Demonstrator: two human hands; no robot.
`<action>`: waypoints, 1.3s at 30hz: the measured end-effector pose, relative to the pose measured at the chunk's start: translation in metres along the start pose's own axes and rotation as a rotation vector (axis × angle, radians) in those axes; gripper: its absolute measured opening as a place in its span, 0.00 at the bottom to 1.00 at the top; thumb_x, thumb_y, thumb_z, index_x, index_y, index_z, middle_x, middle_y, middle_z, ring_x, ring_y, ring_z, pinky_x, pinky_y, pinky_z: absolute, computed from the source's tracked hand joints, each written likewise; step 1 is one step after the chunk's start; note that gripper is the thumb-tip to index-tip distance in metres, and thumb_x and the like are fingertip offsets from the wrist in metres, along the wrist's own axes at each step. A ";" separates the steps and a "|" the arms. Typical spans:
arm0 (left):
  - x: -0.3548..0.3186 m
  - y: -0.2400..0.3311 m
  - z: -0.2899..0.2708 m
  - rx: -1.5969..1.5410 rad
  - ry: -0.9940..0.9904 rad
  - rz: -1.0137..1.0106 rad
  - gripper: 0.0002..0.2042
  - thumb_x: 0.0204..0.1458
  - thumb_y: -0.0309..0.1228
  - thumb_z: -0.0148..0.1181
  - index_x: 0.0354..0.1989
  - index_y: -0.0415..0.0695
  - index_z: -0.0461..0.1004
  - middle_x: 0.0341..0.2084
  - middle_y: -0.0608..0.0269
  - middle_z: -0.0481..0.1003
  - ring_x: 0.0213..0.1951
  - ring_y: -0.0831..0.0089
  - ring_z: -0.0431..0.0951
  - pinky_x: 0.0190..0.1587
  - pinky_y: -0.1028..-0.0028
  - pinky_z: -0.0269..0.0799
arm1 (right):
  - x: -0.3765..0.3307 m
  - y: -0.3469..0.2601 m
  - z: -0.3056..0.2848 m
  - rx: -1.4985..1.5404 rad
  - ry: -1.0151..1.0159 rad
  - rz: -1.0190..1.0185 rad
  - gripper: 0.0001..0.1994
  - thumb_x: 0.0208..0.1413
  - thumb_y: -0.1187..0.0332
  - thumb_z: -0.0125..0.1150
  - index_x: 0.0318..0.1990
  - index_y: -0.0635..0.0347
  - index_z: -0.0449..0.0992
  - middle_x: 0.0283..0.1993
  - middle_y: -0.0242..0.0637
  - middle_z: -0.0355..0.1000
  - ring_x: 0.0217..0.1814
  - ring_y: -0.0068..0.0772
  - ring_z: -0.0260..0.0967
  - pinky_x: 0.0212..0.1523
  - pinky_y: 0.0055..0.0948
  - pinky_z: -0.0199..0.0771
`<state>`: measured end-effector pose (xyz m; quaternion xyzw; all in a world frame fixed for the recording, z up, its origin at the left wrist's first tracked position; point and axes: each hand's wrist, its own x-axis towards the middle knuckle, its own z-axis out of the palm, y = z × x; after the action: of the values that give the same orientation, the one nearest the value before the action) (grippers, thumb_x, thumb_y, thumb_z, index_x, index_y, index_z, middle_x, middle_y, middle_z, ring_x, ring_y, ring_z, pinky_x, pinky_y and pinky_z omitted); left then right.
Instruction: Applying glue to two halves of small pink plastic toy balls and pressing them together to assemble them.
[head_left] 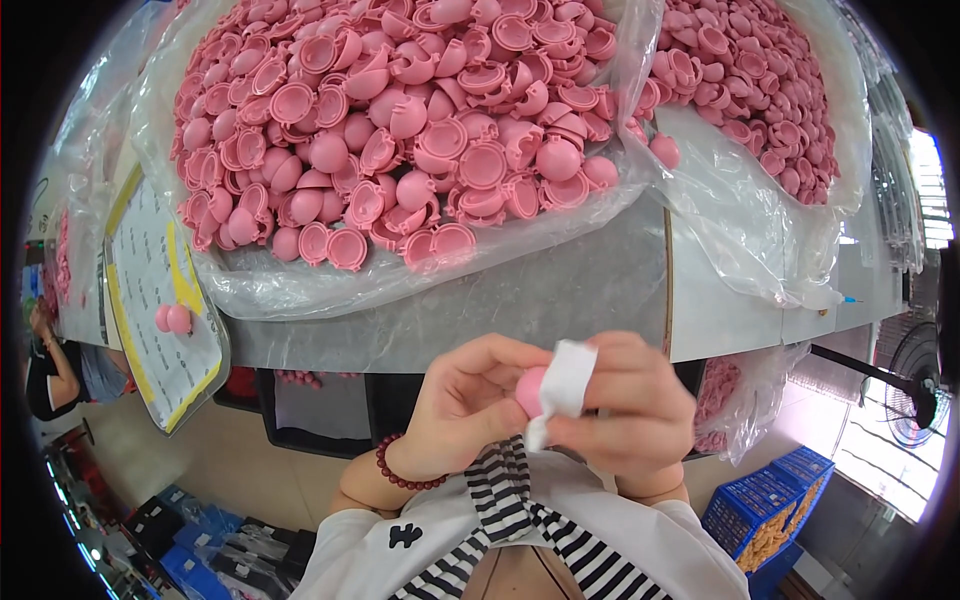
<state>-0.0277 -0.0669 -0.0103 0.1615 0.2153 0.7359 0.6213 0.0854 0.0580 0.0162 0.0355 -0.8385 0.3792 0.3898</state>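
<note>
My left hand (468,405) holds a small pink plastic shell piece (531,391) close to my chest. A red bead bracelet circles that wrist. My right hand (632,405) presses a folded white cloth (563,385) against the pink piece, fingers curled around both. Above my hands, on the grey table (560,300), lies a large heap of pink half-shell parts (400,120) on clear plastic sheeting. A second heap of pink parts (745,85) sits in a clear bag to the right.
A laminated sheet with yellow edges (160,300) hangs at the table's left, two pink parts (172,319) resting on it. A blue crate (765,510) stands on the floor at the lower right, a fan (915,385) farther right. Another person (50,370) stands at the far left.
</note>
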 end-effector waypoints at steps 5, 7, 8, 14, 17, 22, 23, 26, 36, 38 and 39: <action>-0.003 -0.004 -0.003 0.006 0.069 -0.012 0.18 0.49 0.26 0.53 0.48 0.34 0.60 0.40 0.53 0.71 0.43 0.71 0.71 0.46 0.74 0.66 | -0.010 -0.010 0.000 -0.195 -0.001 -0.133 0.08 0.33 0.76 0.60 0.27 0.60 0.76 0.32 0.32 0.71 0.39 0.31 0.68 0.37 0.29 0.70; 0.002 -0.002 -0.004 -0.095 0.014 0.053 0.20 0.49 0.31 0.55 0.48 0.35 0.60 0.40 0.52 0.71 0.45 0.69 0.70 0.48 0.72 0.65 | -0.008 -0.013 -0.007 -0.129 -0.203 -0.151 0.08 0.35 0.77 0.58 0.27 0.60 0.76 0.31 0.32 0.72 0.37 0.31 0.69 0.38 0.28 0.70; 0.004 0.001 -0.006 -0.092 -0.009 0.076 0.20 0.49 0.32 0.55 0.48 0.35 0.60 0.39 0.51 0.71 0.46 0.68 0.70 0.49 0.71 0.64 | -0.006 -0.013 -0.008 -0.083 -0.236 -0.094 0.07 0.35 0.77 0.57 0.26 0.59 0.75 0.29 0.33 0.72 0.34 0.31 0.70 0.36 0.27 0.71; -0.004 0.010 -0.007 -0.030 0.012 0.119 0.21 0.47 0.34 0.58 0.46 0.35 0.60 0.38 0.50 0.70 0.45 0.65 0.70 0.47 0.71 0.65 | -0.008 0.025 -0.030 -0.717 0.279 0.374 0.05 0.35 0.79 0.61 0.21 0.60 0.71 0.19 0.33 0.65 0.21 0.32 0.61 0.24 0.27 0.61; -0.018 0.028 -0.010 0.289 0.089 0.321 0.25 0.39 0.39 0.65 0.40 0.36 0.63 0.34 0.48 0.70 0.39 0.61 0.72 0.41 0.69 0.67 | 0.002 0.037 -0.039 -0.832 0.163 0.567 0.05 0.36 0.78 0.62 0.23 0.62 0.72 0.18 0.34 0.63 0.21 0.33 0.58 0.24 0.28 0.58; -0.052 0.090 -0.033 1.508 0.991 1.037 0.15 0.46 0.27 0.57 0.43 0.36 0.65 0.38 0.53 0.69 0.38 0.69 0.70 0.42 0.72 0.66 | 0.014 0.039 -0.030 -0.776 0.180 0.607 0.07 0.40 0.78 0.58 0.31 0.63 0.74 0.29 0.39 0.67 0.33 0.35 0.63 0.34 0.26 0.63; -0.061 0.111 -0.044 1.747 1.227 1.027 0.13 0.47 0.24 0.54 0.42 0.36 0.68 0.39 0.57 0.70 0.38 0.72 0.71 0.42 0.74 0.65 | 0.013 0.040 -0.029 -0.762 0.181 0.601 0.07 0.40 0.78 0.58 0.31 0.63 0.74 0.29 0.39 0.67 0.33 0.35 0.63 0.34 0.26 0.63; -0.081 0.150 -0.069 1.891 1.485 0.709 0.11 0.46 0.27 0.56 0.39 0.40 0.71 0.37 0.60 0.72 0.37 0.69 0.71 0.40 0.72 0.65 | 0.003 0.035 -0.038 -0.793 0.075 0.430 0.09 0.41 0.78 0.56 0.34 0.63 0.74 0.31 0.40 0.66 0.35 0.35 0.64 0.37 0.24 0.64; 0.002 0.108 -0.017 2.175 0.716 0.558 0.10 0.40 0.25 0.59 0.34 0.39 0.72 0.32 0.58 0.73 0.38 0.63 0.69 0.41 0.70 0.63 | -0.062 0.022 -0.099 -0.898 0.859 0.280 0.07 0.46 0.74 0.53 0.30 0.69 0.73 0.31 0.38 0.62 0.32 0.28 0.58 0.32 0.23 0.59; 0.011 0.099 -0.021 2.155 0.661 0.438 0.11 0.38 0.23 0.59 0.34 0.38 0.72 0.29 0.57 0.72 0.35 0.62 0.68 0.41 0.70 0.62 | -0.080 0.027 -0.126 -1.016 1.086 0.332 0.10 0.47 0.71 0.54 0.37 0.68 0.70 0.37 0.37 0.62 0.35 0.27 0.57 0.36 0.23 0.59; 0.013 0.098 -0.022 2.150 0.636 0.452 0.11 0.39 0.23 0.58 0.34 0.38 0.72 0.29 0.57 0.72 0.35 0.62 0.68 0.40 0.70 0.63 | -0.083 0.030 -0.141 -1.023 1.189 0.358 0.11 0.48 0.71 0.54 0.38 0.67 0.70 0.38 0.36 0.62 0.35 0.28 0.57 0.38 0.23 0.59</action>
<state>-0.1243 -0.0703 0.0210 0.4510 0.8469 0.2734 -0.0678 0.2207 0.1537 -0.0012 -0.4904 -0.5531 -0.0395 0.6723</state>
